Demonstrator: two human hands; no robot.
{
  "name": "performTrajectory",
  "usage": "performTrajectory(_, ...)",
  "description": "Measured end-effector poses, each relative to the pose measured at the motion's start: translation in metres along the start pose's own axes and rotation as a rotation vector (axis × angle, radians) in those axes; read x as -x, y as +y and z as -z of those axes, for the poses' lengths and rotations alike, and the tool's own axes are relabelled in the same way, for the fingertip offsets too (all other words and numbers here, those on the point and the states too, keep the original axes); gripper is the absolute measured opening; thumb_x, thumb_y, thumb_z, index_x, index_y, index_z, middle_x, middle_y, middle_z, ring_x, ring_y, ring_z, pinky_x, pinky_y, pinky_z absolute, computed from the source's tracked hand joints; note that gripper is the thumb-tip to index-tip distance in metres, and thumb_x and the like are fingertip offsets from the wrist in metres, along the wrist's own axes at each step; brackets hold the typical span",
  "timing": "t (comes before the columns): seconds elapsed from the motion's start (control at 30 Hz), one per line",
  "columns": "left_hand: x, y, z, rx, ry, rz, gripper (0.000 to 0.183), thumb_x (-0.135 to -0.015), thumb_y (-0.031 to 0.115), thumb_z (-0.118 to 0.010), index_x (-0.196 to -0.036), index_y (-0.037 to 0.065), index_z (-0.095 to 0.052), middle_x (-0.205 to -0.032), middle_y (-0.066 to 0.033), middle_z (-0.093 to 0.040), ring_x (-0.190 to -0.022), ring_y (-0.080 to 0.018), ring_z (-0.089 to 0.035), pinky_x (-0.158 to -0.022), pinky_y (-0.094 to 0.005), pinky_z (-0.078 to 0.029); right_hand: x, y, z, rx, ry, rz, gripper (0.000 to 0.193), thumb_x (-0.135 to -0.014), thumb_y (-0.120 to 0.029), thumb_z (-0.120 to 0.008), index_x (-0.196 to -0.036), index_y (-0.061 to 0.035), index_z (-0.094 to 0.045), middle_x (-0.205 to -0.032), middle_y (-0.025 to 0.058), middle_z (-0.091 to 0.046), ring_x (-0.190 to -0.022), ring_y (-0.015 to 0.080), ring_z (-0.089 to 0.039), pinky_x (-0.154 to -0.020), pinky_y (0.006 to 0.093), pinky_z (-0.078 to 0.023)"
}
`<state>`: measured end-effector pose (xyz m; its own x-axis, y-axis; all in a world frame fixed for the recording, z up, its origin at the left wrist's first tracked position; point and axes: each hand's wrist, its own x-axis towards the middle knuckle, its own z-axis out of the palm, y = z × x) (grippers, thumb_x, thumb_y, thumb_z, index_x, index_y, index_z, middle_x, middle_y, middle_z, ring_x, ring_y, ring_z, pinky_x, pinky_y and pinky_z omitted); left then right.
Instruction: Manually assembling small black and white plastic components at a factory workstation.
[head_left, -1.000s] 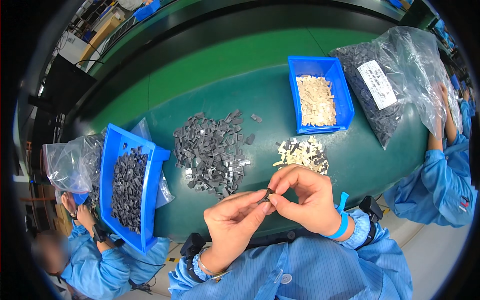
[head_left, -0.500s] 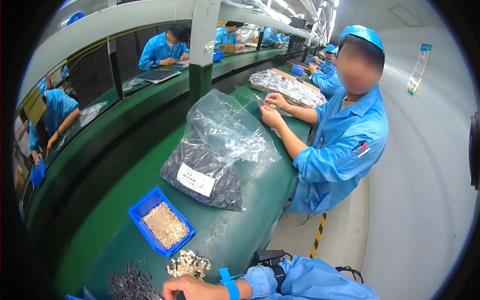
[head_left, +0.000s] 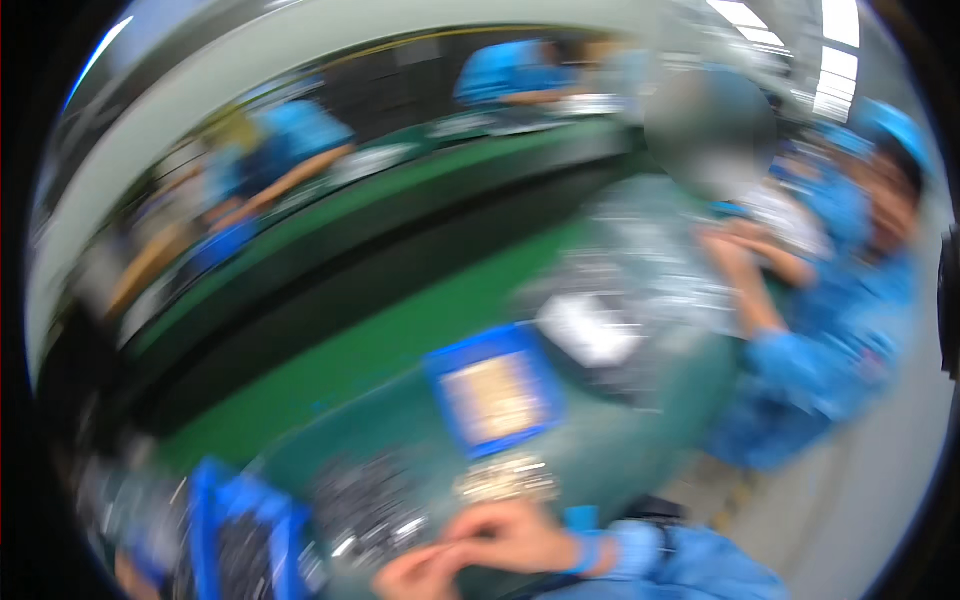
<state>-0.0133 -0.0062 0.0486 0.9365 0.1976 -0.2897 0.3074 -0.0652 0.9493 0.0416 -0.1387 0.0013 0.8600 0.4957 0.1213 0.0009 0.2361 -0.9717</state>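
The whole view is smeared by motion. My right hand (head_left: 515, 535) is at the lower middle, its thumb and fingers curled together in a pinch. Against its fingertips is my left hand (head_left: 420, 574), also closed and partly cut off by the lower edge. Whatever lies between the fingers is too small and blurred to name. Just beyond my right hand lies a pile of small beige pieces (head_left: 505, 478). To the left of it spreads a pile of small dark pieces (head_left: 365, 500). A blue bin (head_left: 440, 372) of beige pieces stands behind the beige pile.
A clear plastic bag (head_left: 665, 250) of dark pieces with a white label lies beyond the bin. Another blue bin (head_left: 205, 520) with dark pieces is at lower left. A co-worker in blue (head_left: 830, 350) works at right; others sit across the green bench (head_left: 400, 320).
The view has swung left, so bins, bag and co-worker appear farther right. My left hand has come into view and meets my right hand, which was over the dark pile.
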Motion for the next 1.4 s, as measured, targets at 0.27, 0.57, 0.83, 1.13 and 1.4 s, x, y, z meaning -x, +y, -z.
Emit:
performTrajectory(0.27, -0.038, -0.067, -0.042, 0.77, -0.288, -0.231, 0.022, -0.082, 0.006, -0.059, -0.101, -0.005, -0.058, -0.084, -0.0087, -0.062, -0.072, -0.0104, -0.058, -0.063, -0.0226, -0.048, 0.014, 0.008, 0.039, -0.259, 0.098, -0.106, 0.008, -0.079, 0.0, -0.058, -0.087, 0.001, -0.055, -0.091, 0.0116, -0.058, -0.073, 0.0157, -0.056, -0.064, 0.0236, -0.045)
performTrajectory(0.57, -0.031, -0.048, 0.018, 0.541, -0.341, -0.067, 0.027, -0.084, 0.001, -0.056, -0.109, -0.007, -0.054, -0.092, -0.016, -0.063, -0.084, -0.0182, -0.063, -0.075, -0.0283, -0.051, -0.01, 0.008, -0.003, -0.391, 0.246, -0.15, 0.033, -0.062, 0.001, -0.066, -0.09, -0.0008, -0.049, -0.079, 0.0096, -0.056, -0.073, 0.0169, -0.057, -0.066, 0.0266, -0.048)
performTrajectory(0.83, -0.05, -0.044, 0.023, 0.584, -0.442, -0.218, 0.027, -0.079, -0.01, -0.055, -0.106, -0.006, -0.057, -0.099, -0.0159, -0.062, -0.084, -0.0228, -0.064, -0.074, -0.0286, -0.053, -0.021, 0.01, 0.016, -0.723, -0.042, -0.338, 0.023, -0.075, 0.006, -0.061, -0.096, 0.0013, -0.052, -0.085, 0.0089, -0.059, -0.077, 0.015, -0.059, -0.068, 0.0268, -0.049)
performTrajectory(1.13, -0.039, -0.027, 0.018, -0.185, -0.208, -0.558, 0.04, -0.073, -0.006, -0.063, -0.112, 0.002, -0.057, -0.088, -0.011, -0.066, -0.076, -0.0166, -0.066, -0.064, -0.0253, -0.052, -0.017, 0.006, 0.016, -0.543, -0.077, -0.389, 0.016, -0.077, 0.003, -0.059, -0.091, -0.0015, -0.052, -0.082, 0.0026, -0.056, -0.075, 0.0075, -0.055, -0.068, 0.0211, -0.046)
performTrajectory(1.4, -0.046, -0.041, 0.012, 0.204, -0.308, -0.379, 0.032, -0.076, -0.005, -0.062, -0.107, 0.001, -0.06, -0.09, -0.0143, -0.065, -0.076, -0.0199, -0.065, -0.065, -0.0273, -0.053, -0.015, 0.007, 0.015, -0.549, 0.027, -0.353, 0.023, -0.079, -0.004, -0.063, -0.1, -0.0019, -0.054, -0.082, 0.0006, -0.056, -0.075, 0.0046, -0.054, -0.064, 0.0188, -0.044)
